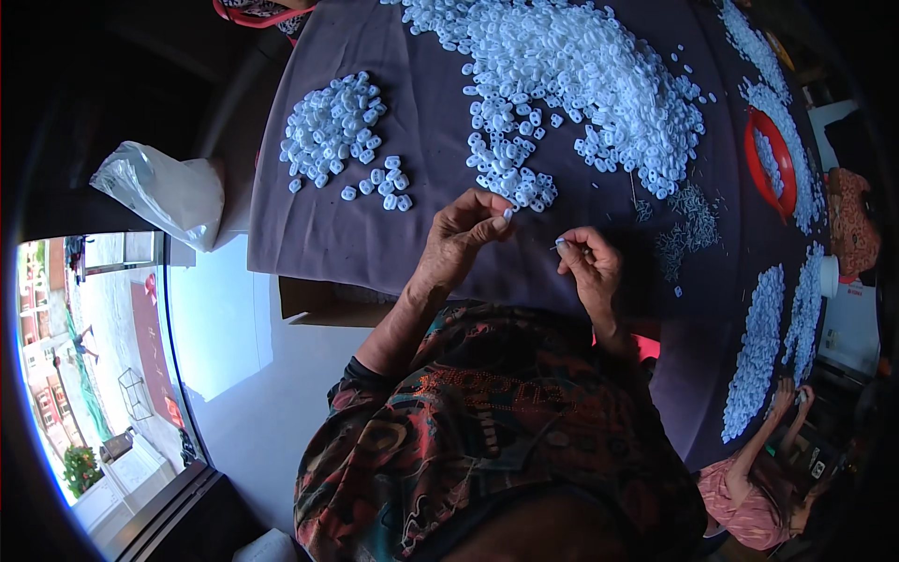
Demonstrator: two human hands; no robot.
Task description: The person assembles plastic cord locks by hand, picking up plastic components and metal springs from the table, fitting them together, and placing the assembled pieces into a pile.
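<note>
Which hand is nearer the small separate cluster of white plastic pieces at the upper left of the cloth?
Left. The left hand sits just below and right of the small cluster; the right hand is farther right, beyond the left hand.

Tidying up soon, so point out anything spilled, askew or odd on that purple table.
Nothing looks damaged or spilled. The white plastic pieces lie in loose heaps with a few strays at the edges, and a smaller pile sits apart. The left hand pinches one piece; the right hand holds something thin.
</note>
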